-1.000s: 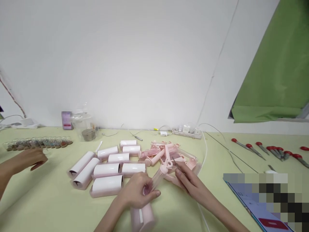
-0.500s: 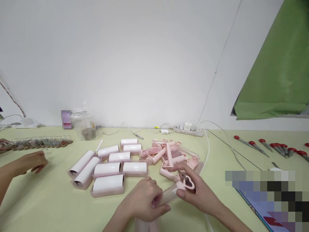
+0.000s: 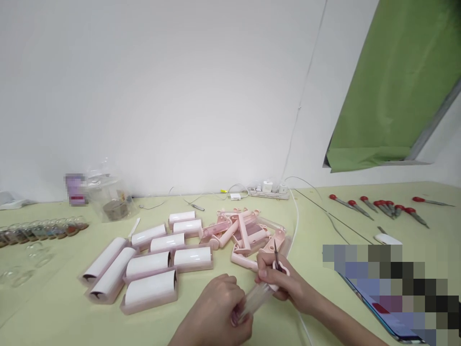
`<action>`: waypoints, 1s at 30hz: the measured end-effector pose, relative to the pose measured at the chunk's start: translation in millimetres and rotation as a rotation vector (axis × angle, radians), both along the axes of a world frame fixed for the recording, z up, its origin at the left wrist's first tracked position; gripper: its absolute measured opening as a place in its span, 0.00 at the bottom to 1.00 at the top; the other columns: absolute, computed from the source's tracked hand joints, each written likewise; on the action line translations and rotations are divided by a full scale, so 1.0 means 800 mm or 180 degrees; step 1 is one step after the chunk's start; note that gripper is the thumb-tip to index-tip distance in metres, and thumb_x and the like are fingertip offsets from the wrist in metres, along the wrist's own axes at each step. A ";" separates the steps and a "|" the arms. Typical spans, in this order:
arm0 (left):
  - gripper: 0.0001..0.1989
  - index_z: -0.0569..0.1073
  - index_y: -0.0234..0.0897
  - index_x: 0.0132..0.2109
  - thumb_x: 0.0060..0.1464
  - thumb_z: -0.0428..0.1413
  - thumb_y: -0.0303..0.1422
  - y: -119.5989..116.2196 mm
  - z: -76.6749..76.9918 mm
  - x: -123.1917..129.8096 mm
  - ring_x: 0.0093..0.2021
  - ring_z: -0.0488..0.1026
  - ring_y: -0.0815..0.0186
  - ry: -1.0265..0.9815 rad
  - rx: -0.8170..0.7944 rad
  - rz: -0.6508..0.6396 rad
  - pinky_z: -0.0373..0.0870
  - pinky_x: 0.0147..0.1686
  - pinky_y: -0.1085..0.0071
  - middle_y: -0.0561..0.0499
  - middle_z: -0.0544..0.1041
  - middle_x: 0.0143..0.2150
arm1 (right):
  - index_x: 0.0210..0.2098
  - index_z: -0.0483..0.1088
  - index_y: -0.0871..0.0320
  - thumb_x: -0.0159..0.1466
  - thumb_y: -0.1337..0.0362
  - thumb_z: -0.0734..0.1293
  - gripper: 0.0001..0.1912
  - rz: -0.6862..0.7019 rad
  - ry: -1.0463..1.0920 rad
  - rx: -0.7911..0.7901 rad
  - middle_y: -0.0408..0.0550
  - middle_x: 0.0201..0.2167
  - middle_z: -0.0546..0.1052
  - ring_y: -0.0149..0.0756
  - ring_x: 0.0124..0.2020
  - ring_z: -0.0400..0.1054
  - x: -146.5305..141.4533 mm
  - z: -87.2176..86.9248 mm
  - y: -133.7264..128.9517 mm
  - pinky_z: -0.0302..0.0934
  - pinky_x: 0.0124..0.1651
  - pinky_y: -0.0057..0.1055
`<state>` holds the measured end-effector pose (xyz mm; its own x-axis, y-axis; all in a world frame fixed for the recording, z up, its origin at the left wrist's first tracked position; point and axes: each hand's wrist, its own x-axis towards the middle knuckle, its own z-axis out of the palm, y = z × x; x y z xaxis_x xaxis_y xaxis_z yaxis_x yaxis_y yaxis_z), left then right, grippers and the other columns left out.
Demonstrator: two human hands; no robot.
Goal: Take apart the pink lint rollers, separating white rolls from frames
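My left hand (image 3: 223,307) is closed around the lower end of a clear plastic tube (image 3: 256,299), where a bit of pink shows. The tube slants up to the right. In my right hand (image 3: 284,281) is a small pair of scissors (image 3: 276,262) with pink handles and dark, pointed blades turned upward. This hand is also at the tube's upper end; whether its fingers grip the tube I cannot tell. Just beyond my hands lies a heap of pink plastic parts (image 3: 248,233). To its left are several white rolls (image 3: 151,288) in pale pink trays.
Clear glass domes (image 3: 54,228) line the left side, near a plastic bag (image 3: 108,192) with a tape roll. A power strip (image 3: 268,192) lies by the wall, its white cable (image 3: 297,221) running forward. Several red-ended tools (image 3: 389,207) and a partly blurred phone-like slab (image 3: 374,302) are at right.
The view has turned right, and the other person's hands at left are out of sight. My right hand has swung the scissors so their blades point up. The tube stays in my left hand.
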<state>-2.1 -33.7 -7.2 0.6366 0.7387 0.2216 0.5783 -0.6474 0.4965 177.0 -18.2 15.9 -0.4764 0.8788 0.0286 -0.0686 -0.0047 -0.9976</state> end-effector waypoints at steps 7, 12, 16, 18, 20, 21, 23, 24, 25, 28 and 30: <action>0.12 0.52 0.38 0.19 0.37 0.51 0.24 0.009 -0.008 -0.007 0.24 0.60 0.69 -0.0541 0.0423 0.0196 0.56 0.29 0.72 0.56 0.60 0.17 | 0.21 0.53 0.55 0.58 0.51 0.57 0.17 -0.0753 -0.0589 0.0477 0.31 0.11 0.48 0.22 0.11 0.38 0.031 0.024 0.026 0.35 0.14 0.22; 0.08 0.58 0.38 0.25 0.38 0.53 0.31 0.015 -0.017 0.012 0.32 0.62 0.61 -0.0473 0.0469 0.1406 0.60 0.32 0.67 0.50 0.65 0.27 | 0.20 0.58 0.57 0.53 0.46 0.60 0.20 -0.1338 -0.3181 0.1463 0.41 0.17 0.64 0.31 0.20 0.58 0.044 0.028 0.088 0.47 0.21 0.25; 0.19 0.64 0.35 0.41 0.36 0.51 0.27 0.004 -0.009 0.012 0.42 0.62 0.56 -0.0423 0.0273 0.1186 0.58 0.44 0.59 0.46 0.67 0.39 | 0.24 0.68 0.56 0.43 0.51 0.69 0.16 -0.1011 -0.3795 0.1341 0.46 0.23 0.73 0.42 0.28 0.67 0.044 0.033 0.119 0.50 0.25 0.28; 0.31 0.58 0.37 0.53 0.37 0.50 0.27 0.003 0.000 -0.004 0.50 0.57 0.54 -0.0436 0.0305 0.1026 0.50 0.52 0.55 0.45 0.65 0.49 | 0.28 0.71 0.56 0.39 0.54 0.72 0.18 -0.0900 -0.4062 0.1287 0.50 0.28 0.76 0.47 0.32 0.68 0.049 0.046 0.121 0.52 0.27 0.29; 0.39 0.49 0.41 0.60 0.38 0.51 0.27 0.006 0.008 -0.026 0.55 0.53 0.54 -0.0403 0.0141 0.0847 0.47 0.55 0.56 0.47 0.61 0.55 | 0.30 0.72 0.58 0.40 0.55 0.72 0.20 -0.0864 -0.4298 0.1273 0.54 0.31 0.76 0.51 0.34 0.68 0.057 0.064 0.112 0.53 0.28 0.31; 0.42 0.45 0.43 0.61 0.38 0.52 0.27 0.008 0.010 -0.036 0.55 0.53 0.54 -0.0383 -0.0066 0.0751 0.49 0.54 0.58 0.48 0.60 0.55 | 0.31 0.73 0.59 0.42 0.54 0.70 0.20 -0.0848 -0.4405 0.1288 0.55 0.31 0.76 0.51 0.34 0.68 0.061 0.073 0.105 0.54 0.29 0.32; 0.44 0.42 0.46 0.62 0.39 0.53 0.28 0.012 0.011 -0.051 0.54 0.56 0.56 -0.0393 -0.0553 0.0613 0.55 0.52 0.63 0.49 0.61 0.55 | 0.36 0.72 0.59 0.49 0.49 0.66 0.21 -0.0791 -0.4383 0.1367 0.54 0.32 0.76 0.48 0.33 0.68 0.064 0.086 0.084 0.55 0.29 0.32; 0.45 0.41 0.47 0.62 0.39 0.54 0.28 0.014 0.009 -0.053 0.53 0.58 0.57 -0.0434 -0.0746 0.0610 0.57 0.50 0.64 0.49 0.62 0.54 | 0.38 0.71 0.58 0.53 0.48 0.63 0.22 -0.0710 -0.4193 0.1422 0.52 0.32 0.76 0.44 0.32 0.68 0.061 0.088 0.073 0.55 0.30 0.31; 0.45 0.41 0.48 0.62 0.40 0.55 0.29 0.015 0.007 -0.053 0.52 0.59 0.58 -0.0483 -0.0868 0.0649 0.58 0.49 0.65 0.49 0.63 0.52 | 0.41 0.70 0.56 0.55 0.47 0.60 0.23 -0.0599 -0.3847 0.1481 0.50 0.33 0.75 0.41 0.32 0.68 0.056 0.085 0.061 0.56 0.30 0.30; 0.43 0.47 0.47 0.61 0.39 0.58 0.31 0.016 -0.001 -0.039 0.49 0.59 0.58 -0.0536 -0.0831 0.0860 0.58 0.49 0.65 0.50 0.65 0.47 | 0.41 0.69 0.54 0.58 0.50 0.60 0.18 -0.0285 -0.2698 0.1657 0.45 0.33 0.74 0.35 0.30 0.66 0.024 0.055 0.031 0.57 0.29 0.27; 0.44 0.49 0.45 0.61 0.37 0.59 0.32 0.016 -0.007 -0.028 0.48 0.59 0.57 -0.0455 -0.0627 0.0972 0.57 0.49 0.63 0.50 0.66 0.46 | 0.34 0.68 0.57 0.51 0.52 0.67 0.16 -0.0523 -0.2531 0.1880 0.42 0.25 0.72 0.33 0.25 0.64 -0.002 0.030 0.020 0.54 0.25 0.26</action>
